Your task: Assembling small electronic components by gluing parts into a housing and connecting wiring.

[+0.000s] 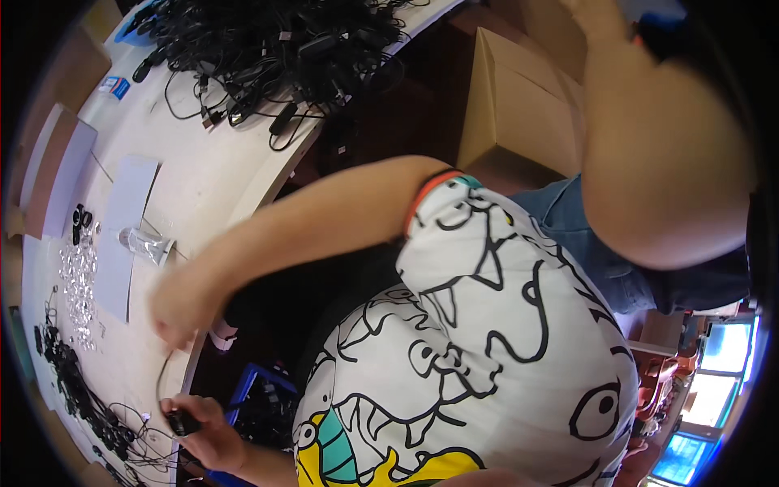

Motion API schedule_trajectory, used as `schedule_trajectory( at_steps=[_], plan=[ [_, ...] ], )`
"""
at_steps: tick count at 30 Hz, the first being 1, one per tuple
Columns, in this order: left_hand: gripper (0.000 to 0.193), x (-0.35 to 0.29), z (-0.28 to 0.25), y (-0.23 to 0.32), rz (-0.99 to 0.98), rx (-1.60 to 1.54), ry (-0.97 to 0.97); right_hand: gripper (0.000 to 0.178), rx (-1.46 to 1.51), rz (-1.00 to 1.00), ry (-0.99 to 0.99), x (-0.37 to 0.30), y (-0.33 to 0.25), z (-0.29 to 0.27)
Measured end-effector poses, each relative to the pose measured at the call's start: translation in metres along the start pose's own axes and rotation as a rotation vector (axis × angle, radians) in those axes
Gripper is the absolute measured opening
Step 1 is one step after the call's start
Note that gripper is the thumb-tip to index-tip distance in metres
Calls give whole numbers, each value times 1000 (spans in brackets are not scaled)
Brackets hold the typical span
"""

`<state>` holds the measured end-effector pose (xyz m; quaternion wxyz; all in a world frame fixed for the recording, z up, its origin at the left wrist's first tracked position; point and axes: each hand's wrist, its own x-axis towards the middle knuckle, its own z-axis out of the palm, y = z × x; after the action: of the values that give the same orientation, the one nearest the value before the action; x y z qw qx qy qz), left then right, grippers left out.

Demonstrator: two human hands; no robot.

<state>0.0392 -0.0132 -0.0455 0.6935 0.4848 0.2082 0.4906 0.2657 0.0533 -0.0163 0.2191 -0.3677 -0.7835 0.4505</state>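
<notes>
My left hand (207,434) is low in the picture, fingers closed round a small black cable piece (183,420), perhaps a plug or a tight coil. From it a thin dark cable (165,375) runs up to my right hand (182,304). That hand is blurred by motion, but its fingers look curled in at the cable's end, by the table edge. Near it lies a clear plastic packet (148,245), partly on a white sheet (130,231). Shiny small clear pieces (79,280) are scattered farther left, next to a few black round parts (81,219).
A big tangle of black cables (284,49) covers the table's (215,162) far end; more cables (77,390) lie at lower left. A blue crate (243,398) stands below the edge. Cardboard boxes (519,105) and another person's bare bent limb (665,154) are at upper right.
</notes>
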Motion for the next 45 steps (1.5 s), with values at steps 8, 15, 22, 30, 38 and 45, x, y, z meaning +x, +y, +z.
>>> schedule_trajectory(
  at_steps=[8,15,22,30,38,45],
  plan=[
    [61,3,4,11,244,-25,222,53,407,238,-364,-40,61,125],
    [51,-1,2,-1,215,55,228,21,692,503,-190,-43,104,161],
    [52,-12,-7,7,196,77,246,18,-85,352,-253,-32,127,153],
    [51,-11,-7,15,76,-33,192,19,148,239,-216,-21,121,174],
    [39,-21,-12,21,92,248,292,19,112,142,-130,-34,107,167],
    [39,-23,-7,28,2,282,276,20,67,65,-197,-33,102,170]
  ],
)
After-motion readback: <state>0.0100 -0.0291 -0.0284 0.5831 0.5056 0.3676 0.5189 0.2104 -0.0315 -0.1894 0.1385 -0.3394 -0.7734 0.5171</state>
